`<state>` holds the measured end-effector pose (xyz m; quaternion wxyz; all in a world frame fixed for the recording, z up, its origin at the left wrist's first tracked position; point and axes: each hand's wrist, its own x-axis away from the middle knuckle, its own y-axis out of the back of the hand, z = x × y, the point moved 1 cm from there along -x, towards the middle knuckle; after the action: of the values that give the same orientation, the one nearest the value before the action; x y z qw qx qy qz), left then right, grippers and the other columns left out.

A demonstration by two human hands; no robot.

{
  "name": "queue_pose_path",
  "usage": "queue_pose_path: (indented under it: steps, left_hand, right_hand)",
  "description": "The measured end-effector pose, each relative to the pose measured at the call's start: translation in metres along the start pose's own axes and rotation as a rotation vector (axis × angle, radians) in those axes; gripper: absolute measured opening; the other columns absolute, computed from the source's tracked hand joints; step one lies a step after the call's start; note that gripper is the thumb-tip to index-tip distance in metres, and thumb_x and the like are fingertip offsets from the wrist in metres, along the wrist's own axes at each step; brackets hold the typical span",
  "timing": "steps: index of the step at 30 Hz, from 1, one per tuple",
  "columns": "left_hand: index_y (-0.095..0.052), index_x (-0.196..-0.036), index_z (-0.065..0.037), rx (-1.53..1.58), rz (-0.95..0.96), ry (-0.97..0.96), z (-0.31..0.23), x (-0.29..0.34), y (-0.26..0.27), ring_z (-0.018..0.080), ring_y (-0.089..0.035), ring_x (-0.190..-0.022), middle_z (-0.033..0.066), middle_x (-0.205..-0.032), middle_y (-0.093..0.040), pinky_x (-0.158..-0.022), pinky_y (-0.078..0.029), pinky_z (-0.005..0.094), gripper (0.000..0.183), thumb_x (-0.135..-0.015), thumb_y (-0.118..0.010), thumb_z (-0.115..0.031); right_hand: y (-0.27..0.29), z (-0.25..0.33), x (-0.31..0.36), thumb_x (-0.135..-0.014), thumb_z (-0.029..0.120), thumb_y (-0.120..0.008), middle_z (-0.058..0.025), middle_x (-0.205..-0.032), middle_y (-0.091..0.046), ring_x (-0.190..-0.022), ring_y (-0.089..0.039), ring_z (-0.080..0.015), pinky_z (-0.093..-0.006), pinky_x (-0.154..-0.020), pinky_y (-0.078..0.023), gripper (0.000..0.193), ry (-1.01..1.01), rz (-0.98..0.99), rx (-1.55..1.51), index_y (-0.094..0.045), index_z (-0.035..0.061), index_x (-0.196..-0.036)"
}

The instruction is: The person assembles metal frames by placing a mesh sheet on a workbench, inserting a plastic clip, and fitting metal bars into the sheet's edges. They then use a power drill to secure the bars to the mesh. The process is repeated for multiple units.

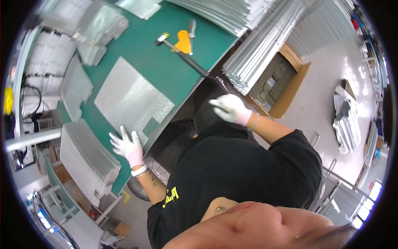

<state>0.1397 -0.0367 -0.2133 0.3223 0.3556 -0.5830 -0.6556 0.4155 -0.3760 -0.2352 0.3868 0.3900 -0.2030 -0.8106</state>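
A silver, textured foil-faced sheet [132, 94] with a notch cut in one corner lies flat on the green tabletop [166, 89]. My left hand [127, 146], in a white glove, is at the sheet's near left edge with its fingers spread. They overlap the sheet's edge; whether they press on it I cannot tell. My right hand [233, 110], gloved too, hovers over my lap off the table's edge. Its fingers are partly stretched and nothing shows in them. Farther back lie a hammer [182, 56] with a black handle, a yellow flat piece [182, 42] and a grey-handled tool [192, 29].
Stacked silver sheets [89, 155] stand at the table's left end, with more foil pieces [103, 25] at the back left. Long metal strips [265, 45] are bundled on the right, beside an open cardboard box [292, 95]. A floor fan [153, 176] stands below the table.
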Motion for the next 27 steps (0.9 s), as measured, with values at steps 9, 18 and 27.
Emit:
queue_pose_path:
  steps: [9,18,27]
  left_hand:
    - [-0.019,-0.159,-0.008,-0.03,0.124,0.039,0.03,-0.005,-0.027,0.0398,-0.019,-0.151,0.0196,-0.166,-0.013,-0.117,-0.015,0.0632,0.07,-0.102,-0.036,-0.044]
    - [-0.024,-0.158,-0.006,0.101,0.09,0.065,0.017,0.009,-0.024,0.0384,-0.021,-0.15,0.0224,-0.163,-0.022,-0.121,-0.014,0.0513,0.062,-0.105,-0.034,-0.037]
    - [-0.025,-0.156,0.001,0.247,0.047,-0.049,0.043,0.007,-0.026,0.038,-0.02,-0.15,0.0234,-0.162,-0.023,-0.123,-0.012,0.0459,0.06,-0.104,-0.037,-0.029]
  right_hand:
    - [0.056,-0.242,0.285,-0.08,0.019,-0.067,-0.0197,-0.116,-0.069,-0.112,-0.065,-0.033,-0.0372,-0.097,-0.05,0.049,-1.514,-0.184,0.243,-0.064,0.0032,-0.126]
    - [0.054,-0.339,0.275,-0.082,0.045,-0.07,-0.0074,-0.153,-0.045,-0.15,-0.025,-0.0292,-0.0515,-0.119,-0.024,0.084,-1.682,0.574,0.696,-0.036,0.015,-0.153]
    - [0.057,-0.364,0.308,-0.087,0.034,-0.059,-0.017,-0.091,-0.073,-0.091,-0.068,-0.0345,-0.0491,-0.094,-0.046,0.035,-1.358,0.131,0.792,-0.069,0.0034,-0.1]
